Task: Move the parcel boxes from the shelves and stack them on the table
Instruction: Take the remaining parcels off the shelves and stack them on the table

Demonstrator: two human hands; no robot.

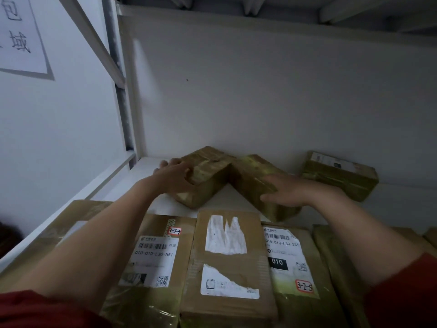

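Two taped brown parcel boxes lie corner to corner at the back of the white shelf (146, 166). My left hand (173, 176) curls around the near left end of the left box (208, 171). My right hand (287, 189) lies flat on the right box (250, 176), fingers over its top and side. Both boxes rest on the shelf. Closer to me, a row of flat parcels covers the shelf front: one labelled 3-2-4 (158, 259), one with torn white labels (227, 263), one labelled 3-2-5 (293, 263).
Another taped box (340, 174) sits at the back right against the white wall. A further parcel (71, 223) lies under my left forearm. The shelf's left upright post (123, 107) and the shelf board above (260, 10) bound the space. A paper sign (21, 34) hangs at left.
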